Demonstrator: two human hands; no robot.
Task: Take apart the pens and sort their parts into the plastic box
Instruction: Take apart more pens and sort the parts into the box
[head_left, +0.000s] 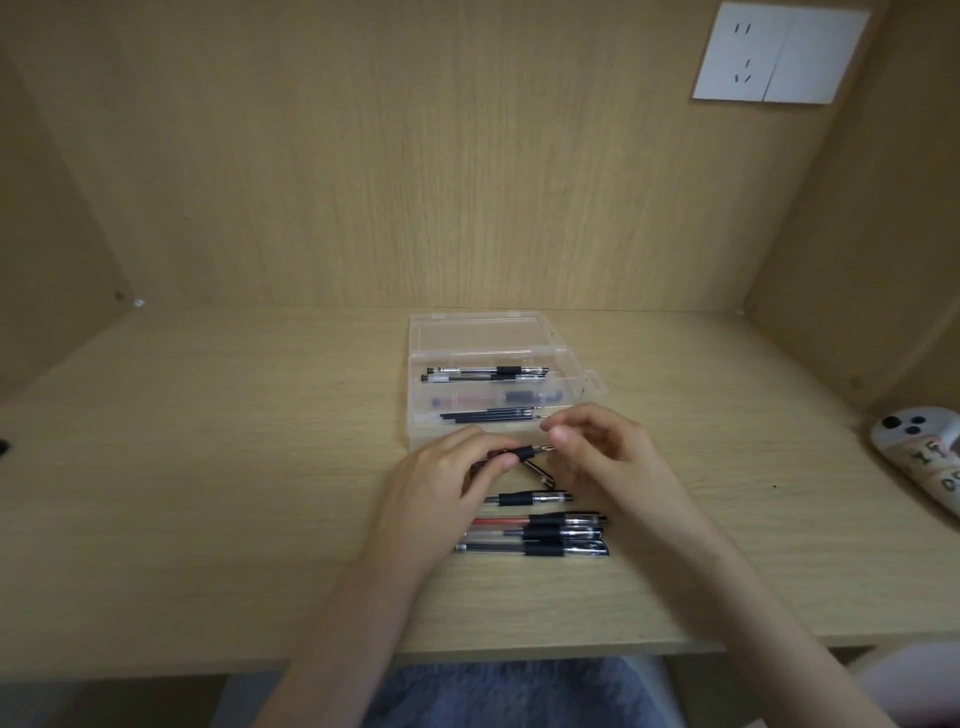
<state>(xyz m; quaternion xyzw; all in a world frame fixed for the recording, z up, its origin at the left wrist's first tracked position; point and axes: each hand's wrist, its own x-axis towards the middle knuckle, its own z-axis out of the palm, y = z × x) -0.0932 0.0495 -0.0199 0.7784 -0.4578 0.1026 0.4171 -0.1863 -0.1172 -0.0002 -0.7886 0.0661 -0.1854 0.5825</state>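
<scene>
Hands meet on a light, slick gel pen (525, 453): left hand (441, 486) grips its rubber sleeve, the surest hold; right hand (608, 457), blurred at the tip, has an unclear grasp. Beyond, at twelve o'clock, sits the plastic box (414, 400).

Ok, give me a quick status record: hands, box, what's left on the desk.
left hand: grips a black-grip pen just in front of the box
right hand: at that pen's tip end, blurred, grip unclear
plastic box: lid open, barrels in far compartment, refills in nearest
desk: at least four more pens lying near the hands
</scene>
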